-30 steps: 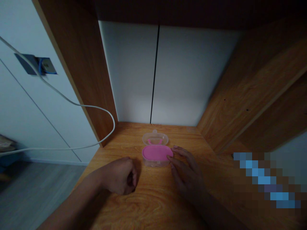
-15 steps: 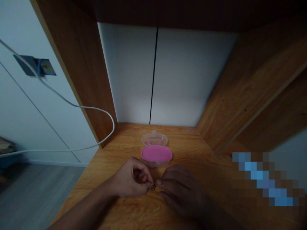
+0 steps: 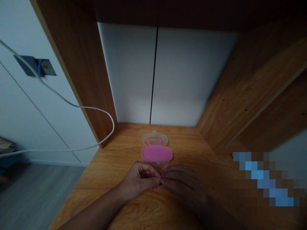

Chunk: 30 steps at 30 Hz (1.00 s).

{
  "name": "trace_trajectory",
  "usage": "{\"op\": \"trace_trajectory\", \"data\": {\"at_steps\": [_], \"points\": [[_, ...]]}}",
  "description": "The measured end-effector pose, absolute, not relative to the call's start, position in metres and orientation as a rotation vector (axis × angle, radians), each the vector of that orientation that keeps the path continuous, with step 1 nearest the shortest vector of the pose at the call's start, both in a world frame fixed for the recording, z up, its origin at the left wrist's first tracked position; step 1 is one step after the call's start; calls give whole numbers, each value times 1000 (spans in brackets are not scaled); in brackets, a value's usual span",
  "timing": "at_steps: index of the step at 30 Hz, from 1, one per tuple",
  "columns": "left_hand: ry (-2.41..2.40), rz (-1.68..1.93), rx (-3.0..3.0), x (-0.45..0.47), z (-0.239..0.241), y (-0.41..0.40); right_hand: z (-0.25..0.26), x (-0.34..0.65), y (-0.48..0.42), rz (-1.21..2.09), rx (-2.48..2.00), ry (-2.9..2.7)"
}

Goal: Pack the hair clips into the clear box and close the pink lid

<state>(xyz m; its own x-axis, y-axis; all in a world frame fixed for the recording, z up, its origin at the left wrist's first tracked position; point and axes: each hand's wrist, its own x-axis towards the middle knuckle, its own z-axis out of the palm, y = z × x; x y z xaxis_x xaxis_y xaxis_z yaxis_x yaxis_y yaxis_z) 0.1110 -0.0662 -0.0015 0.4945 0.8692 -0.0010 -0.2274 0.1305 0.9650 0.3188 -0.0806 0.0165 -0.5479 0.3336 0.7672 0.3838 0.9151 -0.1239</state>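
My left hand [image 3: 139, 181] is closed in a pinch, thumb and forefinger pressed together. Against its tips come the thumb and fingertips of my right hand [image 3: 185, 185], also closed, so the two hands meet just above the tabletop. Between the fingertips only a dark bit of a small black loop [image 3: 161, 183] shows; the rest is covered by the fingers. Just beyond the hands lies an oval plastic case with a pink inner lid [image 3: 157, 153] over its clear lower part. Its clear hinged cover [image 3: 154, 139] is folded back behind it.
The wooden tabletop [image 3: 120, 140] runs back to a white panel [image 3: 134, 76], with wooden side boards [image 3: 216, 105] on both sides. A white cable [image 3: 96, 108] loops in from the left across the left board. A blurred-out patch [image 3: 263, 179] covers the right.
My left hand has moved slightly right, and my right hand's fingertips have closed in to meet it. The small black loop, seen hanging from my left fingertips before, is now mostly hidden.
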Motion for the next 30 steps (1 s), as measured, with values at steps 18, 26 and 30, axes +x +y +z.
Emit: {"op": "trace_trajectory", "data": {"at_steps": [18, 26, 30], "points": [[527, 896, 1139, 108, -3, -69, 18, 314, -85, -103, -513, -2063], [545, 911, 1100, 108, -1, -68, 14, 317, -86, -128, -511, -2161], [532, 929, 1146, 108, -3, -67, 12, 317, -87, -80, -489, -2139]]}}
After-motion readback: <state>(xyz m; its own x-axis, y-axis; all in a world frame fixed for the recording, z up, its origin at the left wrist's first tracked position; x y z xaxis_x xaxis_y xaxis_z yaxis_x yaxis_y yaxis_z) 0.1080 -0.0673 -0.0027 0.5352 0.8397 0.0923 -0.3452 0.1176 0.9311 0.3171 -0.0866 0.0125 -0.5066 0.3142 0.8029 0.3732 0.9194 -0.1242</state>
